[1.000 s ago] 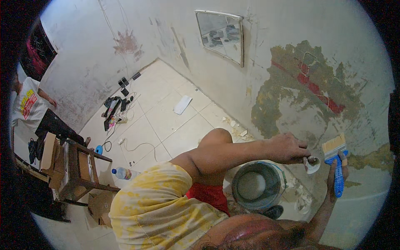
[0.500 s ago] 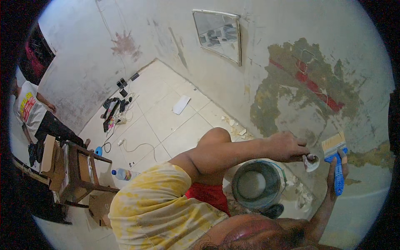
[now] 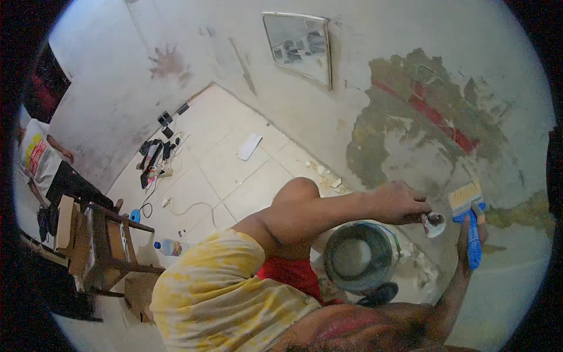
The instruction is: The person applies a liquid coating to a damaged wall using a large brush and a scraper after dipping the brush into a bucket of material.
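My left hand (image 3: pixel 400 202) reaches across from the left, closed around a small whitish cup-shaped thing (image 3: pixel 434 225) with a dark round opening. Its exact kind is not clear. In my right hand (image 3: pixel 476 231) is a wide paintbrush (image 3: pixel 474 234) with a blue handle and pale bristles pointing up. The bristles are close to the wall; whether they touch it I cannot tell. A patch of bare grey-brown plaster (image 3: pixel 366 132) with a red streak (image 3: pixel 440 117) spreads over the wall above both hands. Below my left forearm stands a dark bucket (image 3: pixel 335 276), with pale contents in its bottom.
White crumbs (image 3: pixel 321 170) lie along the wall's foot. A framed mirror (image 3: pixel 297 50) hangs there. On the tiled floor are a white sheet (image 3: pixel 249 146), cables, dark devices and a bottle (image 3: pixel 170 247). A wooden chair (image 3: pixel 108 264) and another person (image 3: pixel 41 155) are at the left.
The whole view has shifted slightly, so the room appears a little further left and up. Both hands keep their holds, and the brush has barely moved against the wall.
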`<state>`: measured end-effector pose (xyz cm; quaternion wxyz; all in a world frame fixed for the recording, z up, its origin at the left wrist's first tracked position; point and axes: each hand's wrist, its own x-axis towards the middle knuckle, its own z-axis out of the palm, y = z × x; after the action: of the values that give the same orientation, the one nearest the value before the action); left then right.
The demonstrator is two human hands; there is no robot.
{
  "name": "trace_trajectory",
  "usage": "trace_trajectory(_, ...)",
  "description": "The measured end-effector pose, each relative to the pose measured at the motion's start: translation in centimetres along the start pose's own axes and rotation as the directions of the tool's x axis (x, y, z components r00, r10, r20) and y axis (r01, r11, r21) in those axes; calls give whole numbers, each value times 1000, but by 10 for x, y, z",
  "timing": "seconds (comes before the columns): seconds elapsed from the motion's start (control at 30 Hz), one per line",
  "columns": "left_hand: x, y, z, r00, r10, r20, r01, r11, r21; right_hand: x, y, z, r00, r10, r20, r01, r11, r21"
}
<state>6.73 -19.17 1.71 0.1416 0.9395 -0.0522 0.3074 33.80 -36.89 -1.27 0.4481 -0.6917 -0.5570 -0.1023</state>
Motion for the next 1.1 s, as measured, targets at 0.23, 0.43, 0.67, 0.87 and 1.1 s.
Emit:
trace_trajectory(0.23,-1,-1,-1,1000,4,31,-5,1000,23,-2,4,3,999,-43,-19,42,998,-38)
trace_trajectory(0.43,0,1,-6,1000,-1,17,0,1000,27,-2,-1,-9,999,-1,41,3,999,-36)
trace_trajectory(0.67,1,2,-9,1000,-6,8,5,998,55,-5,3,-2,999,-46,17,48,985,-165)
trace_trajectory(0.87,1,4,-10,1000,-6,-12,6,1000,19,-4,-4,-12,997,31,67,-30,999,-17)
trace_trajectory(1.1,0,0,-9,1000,-13,14,12,1000,27,-2,7,-41,986,32,-162,-47,995,-91)
